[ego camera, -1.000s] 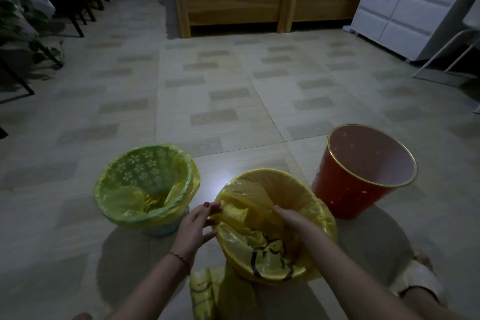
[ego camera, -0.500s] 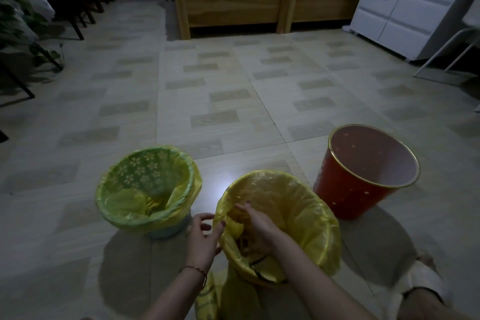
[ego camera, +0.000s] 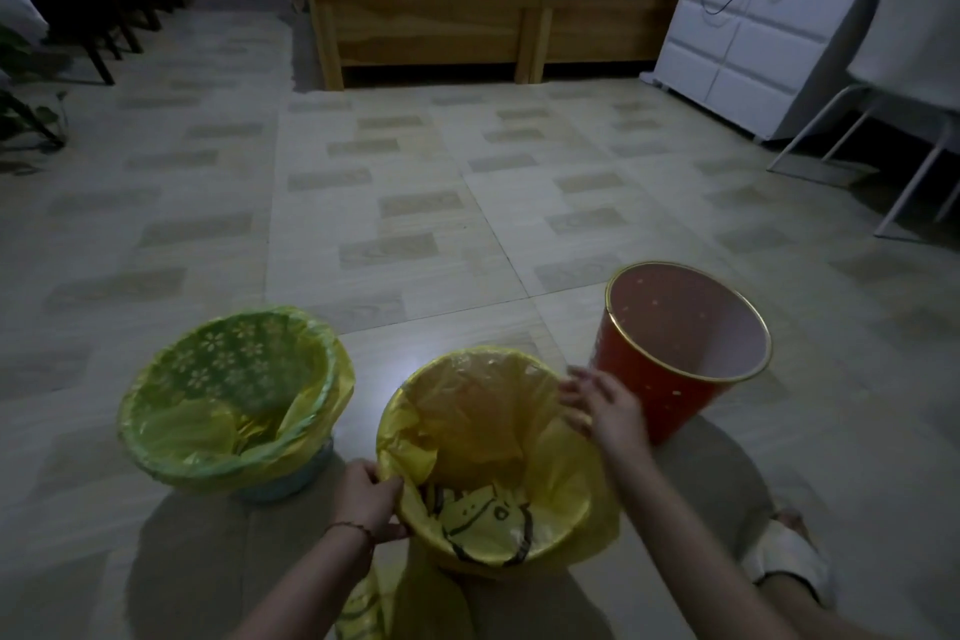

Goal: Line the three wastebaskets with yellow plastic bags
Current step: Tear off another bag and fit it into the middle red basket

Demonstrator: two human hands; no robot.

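Observation:
Three wastebaskets stand on the tiled floor. The green flower-patterned basket [ego camera: 234, 369] on the left has a yellow bag folded over its rim. A yellow bag [ego camera: 483, 437] with black print fills the middle basket and covers its rim. My left hand [ego camera: 371, 502] pinches that bag's near-left edge. At the bag's right rim, my right hand [ego camera: 602, 405] has its fingers on the plastic. The red basket [ego camera: 675, 353] with a gold rim stands at the right, bare inside.
More yellow plastic [ego camera: 363, 608] lies on the floor below the middle basket. A wooden bed [ego camera: 467, 16] stands at the back, a white cabinet [ego camera: 753, 42] and white chair legs [ego camera: 883, 161] at the right, dark chairs [ego camera: 104, 16] at the left. My slippered foot [ego camera: 784, 556] is at lower right.
My right hand came out of the middle bag and moved to its right rim. My left hand shifted down to the near-left rim. The bag now lies spread over the basket's edge.

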